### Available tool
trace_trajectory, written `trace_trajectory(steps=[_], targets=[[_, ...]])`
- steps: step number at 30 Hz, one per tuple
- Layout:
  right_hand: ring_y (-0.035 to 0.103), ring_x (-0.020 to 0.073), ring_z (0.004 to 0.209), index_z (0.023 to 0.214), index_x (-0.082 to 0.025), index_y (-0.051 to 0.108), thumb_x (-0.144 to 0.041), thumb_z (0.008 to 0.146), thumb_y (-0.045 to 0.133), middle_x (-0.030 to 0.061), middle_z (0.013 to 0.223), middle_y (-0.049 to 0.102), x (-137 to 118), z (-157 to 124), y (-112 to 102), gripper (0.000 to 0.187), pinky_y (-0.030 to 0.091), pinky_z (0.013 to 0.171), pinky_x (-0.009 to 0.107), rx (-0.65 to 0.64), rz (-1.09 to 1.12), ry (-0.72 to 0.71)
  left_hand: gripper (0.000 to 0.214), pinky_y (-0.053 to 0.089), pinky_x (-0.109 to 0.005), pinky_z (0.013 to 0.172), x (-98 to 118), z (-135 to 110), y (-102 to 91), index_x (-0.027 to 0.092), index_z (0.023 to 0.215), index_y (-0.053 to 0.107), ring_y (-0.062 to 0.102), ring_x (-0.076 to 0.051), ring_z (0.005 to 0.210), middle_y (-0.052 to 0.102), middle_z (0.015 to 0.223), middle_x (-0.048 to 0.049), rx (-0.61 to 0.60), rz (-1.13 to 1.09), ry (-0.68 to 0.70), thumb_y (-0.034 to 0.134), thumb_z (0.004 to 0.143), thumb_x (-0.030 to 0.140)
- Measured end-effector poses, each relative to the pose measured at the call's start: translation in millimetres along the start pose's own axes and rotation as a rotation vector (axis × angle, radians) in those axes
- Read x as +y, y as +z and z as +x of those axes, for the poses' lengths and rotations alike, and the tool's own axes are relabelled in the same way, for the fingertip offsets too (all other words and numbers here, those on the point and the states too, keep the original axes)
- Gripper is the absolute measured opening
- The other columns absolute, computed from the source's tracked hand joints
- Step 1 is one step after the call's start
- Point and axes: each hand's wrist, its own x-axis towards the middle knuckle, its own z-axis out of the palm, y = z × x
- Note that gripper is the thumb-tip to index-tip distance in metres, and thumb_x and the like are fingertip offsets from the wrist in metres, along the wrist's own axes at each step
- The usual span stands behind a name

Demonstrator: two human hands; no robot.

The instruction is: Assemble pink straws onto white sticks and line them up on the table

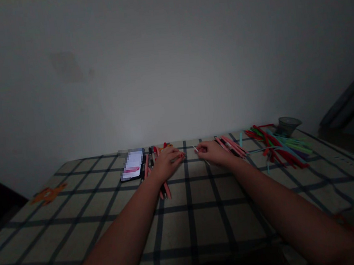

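My right hand (pixel 215 153) is closed in a pinch around a thin white stick (pixel 195 148), whose lower end shows beneath the fingers. Across a small gap, my left hand (pixel 167 163) hovers low over the cloth, its red-nailed fingertips drawn together; whatever they hold, if anything, is too small to make out. Under and beside the left wrist lie pink and black pen-like sticks (pixel 167 190), partly hidden by the hand. More pink and black sticks (pixel 233 145) lie just behind the right hand.
A phone (pixel 132 164) with a lit screen lies left of the hands. An orange cut-out shape (pixel 48 195) is farther left. At right are red, green, blue and purple strips (pixel 284 148) and a dark cup (pixel 288 125). A checked cloth (pixel 205 218) covers the table, against a wall (pixel 170 65).
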Motion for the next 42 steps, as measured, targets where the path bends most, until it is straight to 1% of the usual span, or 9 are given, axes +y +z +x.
trace_trajectory(steps=[3, 7, 9, 11, 17, 25, 31, 38, 42], targets=[[0.057, 0.0138, 0.066, 0.076, -0.016, 0.063, -0.033, 0.073, 0.064, 0.0035, 0.074, 0.064, -2.6, 3.0, 0.5, 0.017, 0.042, 0.063, 0.026, 0.098, 0.336, 0.049, 0.020, 0.047, -0.037, 0.084, 2.7, 0.6, -1.5, 0.022, 0.099, 0.071, 0.058, -0.018, 0.093, 0.066, 0.096, -0.0057, 0.004, -0.011, -0.019, 0.057, 0.090, 0.032], [0.054, 0.0106, 0.059, 0.073, -0.020, 0.056, -0.043, 0.067, 0.071, -0.0027, 0.066, 0.057, -1.0, 7.5, 4.2, 0.028, 0.043, 0.060, 0.025, 0.138, 0.784, 0.133, 0.023, 0.047, -0.035, 0.083, 7.1, 1.7, -3.4, 0.021, 0.101, 0.070, 0.057, -0.018, 0.091, 0.064, 0.092, -0.0059, -0.048, -0.041, -0.050, 0.054, 0.092, 0.035], [0.054, 0.0097, 0.058, 0.073, -0.020, 0.056, -0.043, 0.065, 0.074, -0.0031, 0.066, 0.056, 0.6, 8.8, 7.1, 0.031, 0.045, 0.062, 0.025, 0.147, 0.913, 0.138, 0.026, 0.047, -0.033, 0.082, 8.5, 1.6, -3.8, 0.020, 0.102, 0.070, 0.057, -0.017, 0.090, 0.064, 0.092, -0.0060, -0.083, -0.068, -0.062, 0.052, 0.092, 0.036], [0.053, 0.0092, 0.059, 0.072, -0.019, 0.057, -0.044, 0.067, 0.074, -0.0020, 0.068, 0.058, 1.6, 9.0, 9.6, 0.030, 0.046, 0.063, 0.025, 0.142, 0.968, 0.117, 0.027, 0.047, -0.032, 0.080, 9.4, 1.2, -3.5, 0.019, 0.103, 0.069, 0.057, -0.016, 0.088, 0.063, 0.092, -0.0060, -0.112, -0.098, -0.069, 0.051, 0.093, 0.036], [0.055, 0.0102, 0.065, 0.073, -0.019, 0.060, -0.043, 0.070, 0.072, 0.0002, 0.071, 0.060, 0.2, 7.7, 13.2, 0.027, 0.044, 0.063, 0.024, 0.100, 1.022, 0.087, 0.028, 0.046, -0.031, 0.079, 11.0, 1.0, -3.4, 0.018, 0.101, 0.069, 0.057, -0.016, 0.087, 0.062, 0.089, -0.0056, -0.149, -0.125, -0.064, 0.048, 0.094, 0.036], [0.051, 0.0086, 0.057, 0.073, -0.018, 0.061, -0.041, 0.065, 0.076, -0.0018, 0.065, 0.058, -1.6, 8.9, 13.7, 0.028, 0.035, 0.054, 0.024, 0.114, 0.984, 0.128, 0.028, 0.045, -0.031, 0.078, 10.2, 0.6, -2.5, 0.019, 0.097, 0.069, 0.055, -0.016, 0.085, 0.060, 0.087, -0.0051, -0.173, -0.127, -0.055, 0.045, 0.095, 0.035], [0.049, 0.0081, 0.056, 0.075, -0.018, 0.061, -0.042, 0.065, 0.076, -0.0024, 0.065, 0.058, 4.6, 11.5, 16.0, 0.030, 0.037, 0.056, 0.024, 0.137, 0.970, 0.108, 0.030, 0.045, -0.031, 0.077, 10.2, 1.2, -3.1, 0.018, 0.094, 0.067, 0.055, -0.016, 0.083, 0.060, 0.086, -0.0056, -0.189, -0.121, -0.076, 0.044, 0.096, 0.037], [0.048, 0.0085, 0.058, 0.079, -0.016, 0.063, -0.044, 0.068, 0.071, -0.0007, 0.068, 0.061, -1.8, 6.8, 14.4, 0.032, 0.035, 0.055, 0.023, 0.109, 0.840, 0.072, 0.032, 0.045, -0.033, 0.079, 11.1, 3.1, -2.3, 0.020, 0.113, 0.064, 0.055, -0.018, 0.086, 0.061, 0.089, -0.0058, -0.191, -0.127, -0.082, 0.043, 0.096, 0.036], [0.049, 0.0085, 0.058, 0.078, -0.017, 0.062, -0.044, 0.066, 0.072, -0.0016, 0.066, 0.060, -1.3, 6.9, 12.3, 0.032, 0.035, 0.055, 0.023, 0.139, 0.848, 0.085, 0.031, 0.045, -0.032, 0.079, 9.9, 3.9, -0.6, 0.019, 0.110, 0.066, 0.056, -0.018, 0.086, 0.061, 0.088, -0.0066, -0.203, -0.136, -0.087, 0.044, 0.095, 0.034]])
